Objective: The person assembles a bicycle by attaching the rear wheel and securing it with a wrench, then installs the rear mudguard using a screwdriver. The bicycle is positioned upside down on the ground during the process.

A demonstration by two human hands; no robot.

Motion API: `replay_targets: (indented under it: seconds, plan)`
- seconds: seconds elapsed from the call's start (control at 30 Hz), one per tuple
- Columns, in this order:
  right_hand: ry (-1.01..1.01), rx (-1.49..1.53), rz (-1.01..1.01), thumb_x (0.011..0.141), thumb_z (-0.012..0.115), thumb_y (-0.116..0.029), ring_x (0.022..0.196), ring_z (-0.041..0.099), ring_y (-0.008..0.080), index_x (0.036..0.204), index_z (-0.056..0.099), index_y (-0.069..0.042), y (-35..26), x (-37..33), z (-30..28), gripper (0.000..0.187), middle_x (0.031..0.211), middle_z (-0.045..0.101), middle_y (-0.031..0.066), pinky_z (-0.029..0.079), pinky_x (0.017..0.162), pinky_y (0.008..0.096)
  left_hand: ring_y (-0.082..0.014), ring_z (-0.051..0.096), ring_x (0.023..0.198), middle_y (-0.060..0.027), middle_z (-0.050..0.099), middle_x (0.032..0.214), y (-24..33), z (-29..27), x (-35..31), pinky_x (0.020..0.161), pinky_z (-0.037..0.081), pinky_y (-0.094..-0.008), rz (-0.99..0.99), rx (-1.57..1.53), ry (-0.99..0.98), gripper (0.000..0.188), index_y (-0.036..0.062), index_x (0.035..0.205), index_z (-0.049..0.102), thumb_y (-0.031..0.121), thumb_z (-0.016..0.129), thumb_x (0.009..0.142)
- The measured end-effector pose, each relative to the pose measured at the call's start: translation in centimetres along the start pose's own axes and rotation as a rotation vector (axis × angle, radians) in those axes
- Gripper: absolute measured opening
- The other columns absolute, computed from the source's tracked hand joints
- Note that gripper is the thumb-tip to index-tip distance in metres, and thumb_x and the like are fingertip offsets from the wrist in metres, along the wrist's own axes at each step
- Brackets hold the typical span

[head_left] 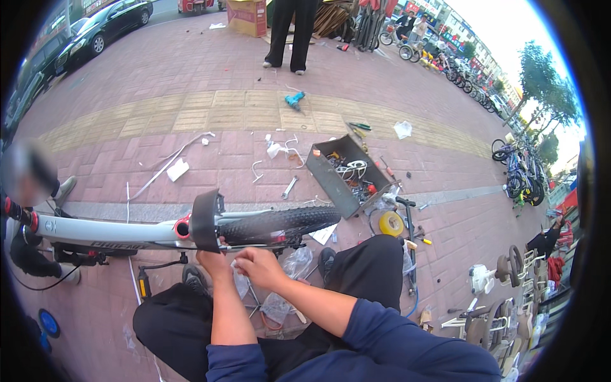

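A pale grey bicycle frame with a red seat clamp lies across the left in front of me. Its knobbly black tyre points to the right. A black curved mudguard stands across the frame beside the tyre. My left hand is at the mudguard's lower end, its fingers closed and partly hidden at the frame. Just right of it, my right hand pinches close to the frame; what either hand holds is too small to make out.
An open metal toolbox full of tools stands beyond the tyre. Nearby lie a wrench, a yellow tape roll, a teal power tool and clear plastic bags. A person stands ahead; another crouches at left.
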State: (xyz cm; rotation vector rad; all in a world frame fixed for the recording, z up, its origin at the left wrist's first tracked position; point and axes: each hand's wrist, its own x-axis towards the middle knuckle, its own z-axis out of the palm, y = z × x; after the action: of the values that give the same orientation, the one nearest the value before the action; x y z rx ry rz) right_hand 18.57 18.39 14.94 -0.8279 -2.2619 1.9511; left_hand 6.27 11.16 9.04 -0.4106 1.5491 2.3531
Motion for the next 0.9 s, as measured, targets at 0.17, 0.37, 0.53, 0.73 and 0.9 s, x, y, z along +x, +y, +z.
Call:
replay_targets:
  seconds: [0.17,0.37,0.53,0.73,0.9]
  plan:
    - [0.272,-0.304,-0.558,0.087,0.066,-0.018,0.083,0.066,0.0403,0.085,0.073,-0.004,-3.3,5.9,1.3,0.016,0.085,0.067,0.0200,0.053,0.073,0.0469,-0.0164,0.064,0.089,-0.0037,0.067,0.106,0.1,-0.3,-0.2,0.069,0.052,-0.0329,0.097,0.011,-0.049,0.025,0.0034,0.107,0.068,0.022,0.069,0.091]
    - [0.245,-0.307,-0.664,0.085,0.070,-0.015,0.081,0.065,0.0431,0.085,0.072,-0.004,-1.7,9.3,1.9,0.011,0.081,0.064,0.0224,0.052,0.072,0.0482,-0.0150,0.063,0.102,-0.0010,0.067,0.115,-2.9,-1.6,1.9,0.085,0.051,-0.0354,0.102,-0.138,-0.155,0.025,0.0103,0.122,0.066,0.021,0.061,0.100]
    - [0.142,-0.140,-0.519,0.085,0.072,-0.019,0.079,0.065,0.0418,0.086,0.071,-0.004,-3.8,7.8,1.5,0.015,0.084,0.064,0.0221,0.052,0.070,0.0479,-0.0134,0.064,0.104,0.0008,0.068,0.115,-4.5,-4.3,4.4,0.085,0.052,-0.0347,0.181,0.206,-0.242,0.023,0.0134,0.121,0.065,0.021,0.059,0.100]
    - [0.229,-0.269,-0.660,0.091,0.070,-0.020,0.076,0.067,0.0371,0.088,0.069,-0.003,-4.0,7.0,1.4,0.018,0.085,0.064,0.0205,0.053,0.069,0.0444,-0.0119,0.060,0.115,0.0051,0.067,0.120,-4.2,-3.5,4.0,0.091,0.050,-0.0357,0.191,0.206,-0.239,0.024,0.0198,0.120,0.066,0.034,0.055,0.104]
    - [0.150,-0.373,-0.644,0.084,0.071,-0.008,0.087,0.065,0.0377,0.098,0.069,-0.005,-1.4,8.5,1.4,0.014,0.091,0.064,0.0172,0.054,0.076,0.0434,-0.0125,0.063,0.109,0.0047,0.068,0.113,-3.0,-2.3,1.7,0.086,0.052,-0.0347,0.132,-0.018,-0.212,0.027,0.0201,0.115,0.069,0.042,0.060,0.102]
